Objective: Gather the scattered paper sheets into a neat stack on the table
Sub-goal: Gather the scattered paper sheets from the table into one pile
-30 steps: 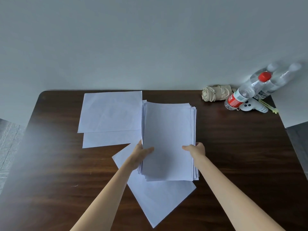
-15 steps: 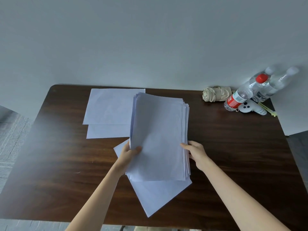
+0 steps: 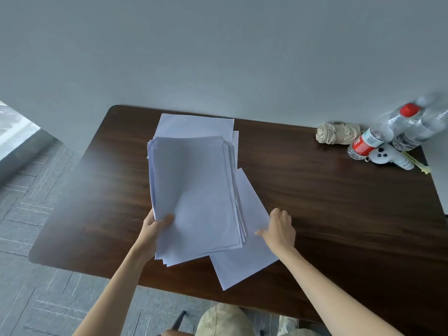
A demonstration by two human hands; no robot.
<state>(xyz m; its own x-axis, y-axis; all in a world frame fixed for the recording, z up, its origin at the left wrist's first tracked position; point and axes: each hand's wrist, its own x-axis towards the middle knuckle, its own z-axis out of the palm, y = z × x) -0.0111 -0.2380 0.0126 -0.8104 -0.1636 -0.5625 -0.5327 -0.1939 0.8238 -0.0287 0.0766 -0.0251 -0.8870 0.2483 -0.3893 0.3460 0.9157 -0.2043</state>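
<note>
My left hand (image 3: 155, 229) grips the near left corner of a thick stack of white paper sheets (image 3: 194, 195), raised off the dark wooden table (image 3: 339, 204) and tilted toward me. My right hand (image 3: 278, 230) rests with fingers spread on the right edge of a single loose sheet (image 3: 247, 263) that lies skewed on the table, partly under the stack. At the table's far edge, two more flat sheets (image 3: 194, 124) show behind the stack; most of their area is hidden by it.
In the far right corner lie a rolled beige cloth (image 3: 337, 133), a red-capped water bottle (image 3: 383, 132), a second clear bottle (image 3: 426, 127) and a small white gadget (image 3: 390, 157). A grey wall runs behind the table. Below the near edge I see my lap and tiled floor.
My right hand has let go of the stack and moved right onto the loose sheet. My left hand alone now holds the stack, shifted left over the far sheets. The view has turned.
</note>
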